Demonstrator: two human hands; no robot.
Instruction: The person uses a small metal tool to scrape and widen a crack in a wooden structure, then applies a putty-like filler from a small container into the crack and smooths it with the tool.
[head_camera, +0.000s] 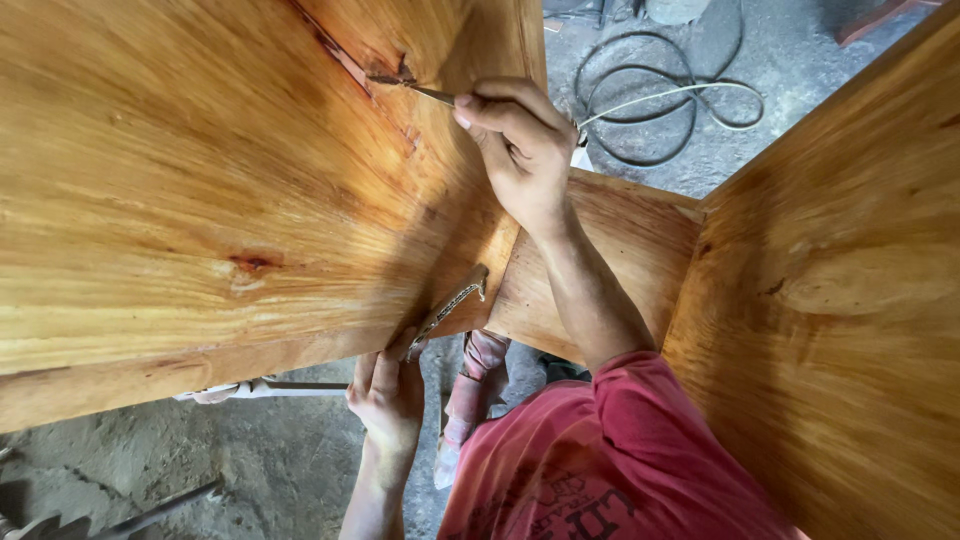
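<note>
My right hand pinches a thin metal pointed tool. Its tip rests in a dark reddish crack in a large glossy wooden panel. My left hand reaches up from below to the panel's lower edge and grips a curved flat blade smeared with pale paste, which lies against the wood. A red sleeve covers my right upper arm.
A second wooden panel stands on the right, joined by a cross board. Coiled cables lie on the concrete floor. A pale rod, a reddish wrapped object and a metal bar lie below.
</note>
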